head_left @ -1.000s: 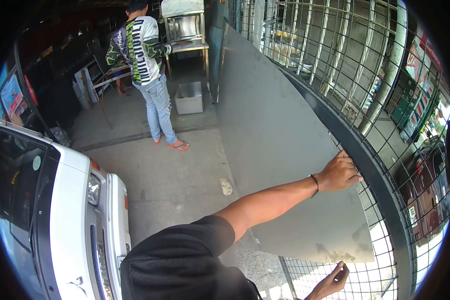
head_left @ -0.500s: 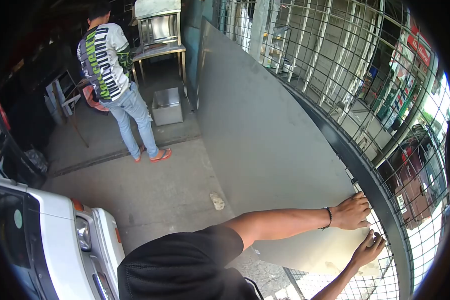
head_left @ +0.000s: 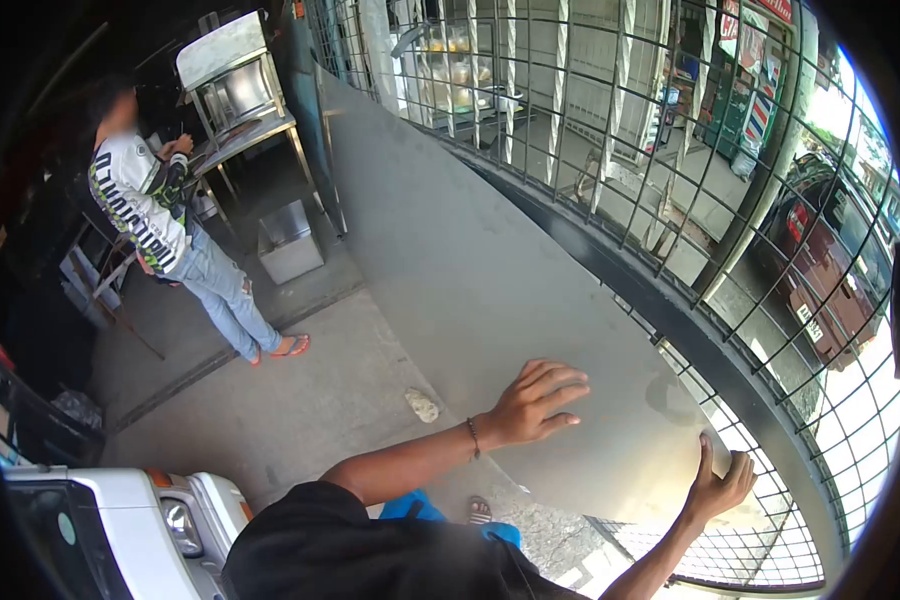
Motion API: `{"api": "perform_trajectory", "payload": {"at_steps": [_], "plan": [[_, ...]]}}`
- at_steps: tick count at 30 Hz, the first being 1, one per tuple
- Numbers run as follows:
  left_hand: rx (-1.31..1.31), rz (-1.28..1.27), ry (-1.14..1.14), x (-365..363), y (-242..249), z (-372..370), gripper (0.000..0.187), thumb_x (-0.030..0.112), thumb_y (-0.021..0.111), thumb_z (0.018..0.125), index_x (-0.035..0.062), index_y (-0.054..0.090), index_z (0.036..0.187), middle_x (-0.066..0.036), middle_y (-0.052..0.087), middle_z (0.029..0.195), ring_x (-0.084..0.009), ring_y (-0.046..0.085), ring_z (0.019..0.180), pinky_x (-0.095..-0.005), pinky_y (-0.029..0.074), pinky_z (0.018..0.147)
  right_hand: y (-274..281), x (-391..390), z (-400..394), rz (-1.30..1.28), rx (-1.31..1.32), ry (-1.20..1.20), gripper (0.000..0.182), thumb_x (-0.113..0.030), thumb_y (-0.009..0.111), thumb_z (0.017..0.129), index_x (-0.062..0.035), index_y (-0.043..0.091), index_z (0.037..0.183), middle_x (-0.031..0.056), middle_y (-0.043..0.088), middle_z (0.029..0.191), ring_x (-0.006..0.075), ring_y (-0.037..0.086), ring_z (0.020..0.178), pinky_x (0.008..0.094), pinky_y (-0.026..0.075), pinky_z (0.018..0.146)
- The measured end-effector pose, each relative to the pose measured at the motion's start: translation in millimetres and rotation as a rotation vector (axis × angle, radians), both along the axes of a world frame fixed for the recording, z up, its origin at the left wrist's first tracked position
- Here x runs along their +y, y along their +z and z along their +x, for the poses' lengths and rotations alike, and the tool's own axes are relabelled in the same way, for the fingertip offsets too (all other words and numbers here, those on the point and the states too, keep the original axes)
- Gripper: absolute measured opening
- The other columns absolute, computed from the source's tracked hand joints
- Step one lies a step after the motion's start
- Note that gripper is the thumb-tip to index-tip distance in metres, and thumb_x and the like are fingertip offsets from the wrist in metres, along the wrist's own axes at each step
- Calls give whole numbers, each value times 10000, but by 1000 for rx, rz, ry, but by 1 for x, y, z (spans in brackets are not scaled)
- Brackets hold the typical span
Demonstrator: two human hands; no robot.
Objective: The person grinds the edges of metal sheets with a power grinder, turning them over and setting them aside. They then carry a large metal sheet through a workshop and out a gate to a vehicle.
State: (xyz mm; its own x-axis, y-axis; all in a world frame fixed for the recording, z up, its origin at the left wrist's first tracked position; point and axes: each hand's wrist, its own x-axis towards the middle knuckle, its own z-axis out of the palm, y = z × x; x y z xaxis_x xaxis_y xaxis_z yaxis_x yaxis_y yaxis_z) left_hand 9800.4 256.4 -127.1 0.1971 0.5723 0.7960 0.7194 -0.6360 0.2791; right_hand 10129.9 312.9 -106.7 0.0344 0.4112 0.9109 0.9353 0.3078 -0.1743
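A large grey metal sheet (head_left: 470, 270) stands on its long edge, leaning along the mesh fence. My left hand (head_left: 542, 405), with a dark bracelet at its wrist, is over the lower part of the sheet's face, fingers apart and holding nothing. Whether it touches the sheet I cannot tell. At the sheet's right end my right hand (head_left: 722, 485) grips the edge, its thumb raised on the near side and its fingers bent over beside the mesh.
A dark-framed mesh fence (head_left: 630, 220) curves along the right. A person (head_left: 150, 210) stands at the left by a metal stand (head_left: 245, 140) and a metal box (head_left: 290, 242). A white vehicle (head_left: 120, 515) is at the lower left. A pale lump (head_left: 421, 405) lies on the floor.
My left hand has left the sheet's right edge and moved left across its face, fingers spreading. My right hand stays at the edge. The view has shifted, and the other person has turned.
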Motion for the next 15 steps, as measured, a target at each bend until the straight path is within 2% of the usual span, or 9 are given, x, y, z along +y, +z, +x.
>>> {"api": "perform_trajectory", "payload": {"at_steps": [2, 4, 5, 6, 7, 8, 10, 12, 15], "plan": [[-72, -369, 276, -34, -77, -44, 263, 227, 678, 867, 64, 643, 1069, -91, 597, 1178, -289, 552, 1092, -416, 421, 922, 3, -3, -2, -59, 3, -2, 514, -410, 848, 676, -56, 477, 667, 42, 429, 614, 230, 433, 595, 356, 327, 616], [-289, -783, 469, -94, -180, -95, 246, 221, 632, 898, -24, 661, 897, -176, 651, 968, -354, 613, 965, -412, 480, 845, 5, -3, 0, -55, 4, 5, 527, -411, 857, 661, -64, 460, 654, 39, 404, 600, 225, 410, 587, 344, 299, 613], [-230, -997, 665, -143, -263, -132, 304, 291, 622, 880, -5, 684, 906, -203, 652, 984, -413, 618, 921, -485, 490, 797, 5, -3, 1, -59, 10, 18, 520, -410, 849, 674, -64, 461, 654, 42, 403, 601, 228, 413, 591, 348, 303, 620], [-205, -1358, 773, -192, -297, -155, 357, 333, 619, 857, -10, 685, 930, -242, 654, 994, -417, 626, 947, -490, 501, 814, 4, -2, 1, -57, 19, 33, 513, -410, 840, 686, -65, 462, 655, 45, 401, 602, 232, 415, 595, 352, 307, 626], [-161, -1552, 927, -249, -346, -175, 384, 333, 597, 853, -33, 681, 934, -272, 654, 974, -417, 637, 953, -488, 510, 838, 4, -1, 0, -61, 26, 27, 513, -410, 840, 686, -65, 462, 655, 45, 401, 602, 232, 415, 595, 352, 307, 626], [-24, -1594, 1075, -311, -395, -185, 398, 323, 583, 866, -59, 674, 924, -264, 670, 969, -389, 659, 961, -454, 518, 861, 4, 0, -1, -49, 41, 41, 500, -407, 827, 702, -64, 466, 657, 48, 403, 603, 235, 413, 598, 356, 307, 633], [-56, -1960, 1069, -400, -404, -181, 400, 334, 594, 868, -51, 667, 948, -223, 688, 939, -344, 686, 872, -419, 533, 787, 1, -5, 2, -47, 49, 45, 488, -404, 815, 718, -64, 469, 659, 51, 405, 604, 238, 410, 601, 360, 308, 639], [-203, -2006, 981, -442, -394, -166, 356, 325, 602, 866, -22, 661, 925, -199, 682, 885, -315, 684, 825, -414, 527, 744, -1, 2, 0, -22, 94, 48, 473, -403, 794, 736, -62, 475, 660, 53, 414, 609, 241, 405, 607, 367, 308, 648], [-455, -1881, 876, -454, -383, -147, 293, 312, 615, 864, 23, 652, 889, -163, 673, 804, -271, 681, 753, -406, 519, 680, -3, 7, -3, -6, 95, 19, 422, -317, 804, 739, -53, 484, 662, 52, 424, 617, 238, 403, 612, 357, 308, 645]]}}
